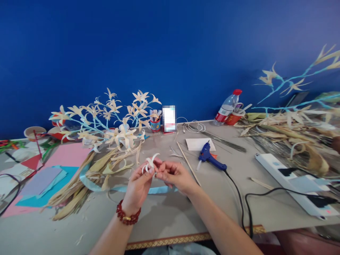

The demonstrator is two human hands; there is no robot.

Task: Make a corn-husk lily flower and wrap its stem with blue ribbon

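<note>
Between my two hands, above the table, is a small cream husk flower [151, 163] with curled petals. My left hand [139, 180] pinches it near its base, a red bead bracelet [129, 214] on that wrist. The fingers of my right hand [176, 175] are pressed together at the flower's base; whatever they grip there is too small to make out. Below the hands, a light blue ribbon [162, 190] runs across the table. A bundle of dry corn husks [71, 198] lies to the left, and a blue glue gun [211, 157] rests to the right.
Flower branches [106, 124] with blue stems stand at the back left. Coloured paper [69, 154] covers the left side. A white power strip [281, 184] with black cords lies at the right, near more husks [313, 148]. A bottle [225, 109] leans by the wall. A thin stick [187, 161] lies mid-table.
</note>
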